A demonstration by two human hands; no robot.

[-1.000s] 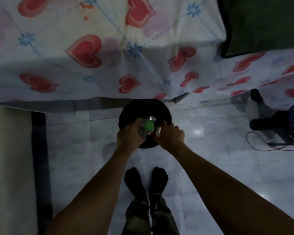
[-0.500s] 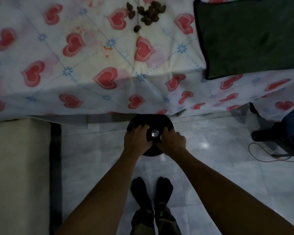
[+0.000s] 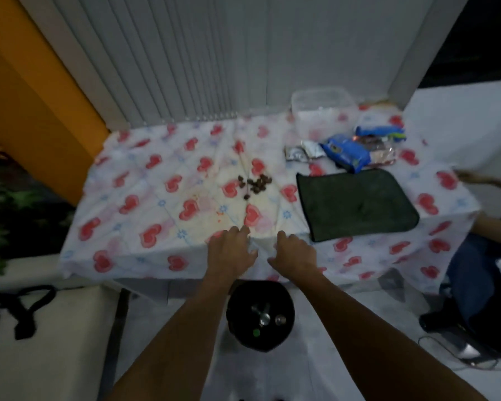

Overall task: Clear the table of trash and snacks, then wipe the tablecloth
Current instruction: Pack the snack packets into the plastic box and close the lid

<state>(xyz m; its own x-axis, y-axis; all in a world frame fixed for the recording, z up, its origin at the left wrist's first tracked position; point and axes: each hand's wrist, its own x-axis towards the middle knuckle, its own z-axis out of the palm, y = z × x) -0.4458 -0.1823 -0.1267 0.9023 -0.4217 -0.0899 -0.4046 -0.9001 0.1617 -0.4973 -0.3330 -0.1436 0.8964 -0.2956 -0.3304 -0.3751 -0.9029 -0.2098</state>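
Clearing is partly done, I judge: both empty, spread hands, left (image 3: 231,250) and right (image 3: 293,254), hover at the desk (image 3: 145,198) edge above one bin (image 3: 260,314) holding bottles, so next comes gathering one crumb pile (image 3: 255,183), then roughly four wrappers (image 3: 346,151), one tub (image 3: 321,111), before one cloth (image 3: 356,206) wipes.

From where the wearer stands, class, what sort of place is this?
Probably a room in a home, set for snacking: a low table under a white heart-print tablecloth, blue snack packets, a black round bin on a pale tiled floor.
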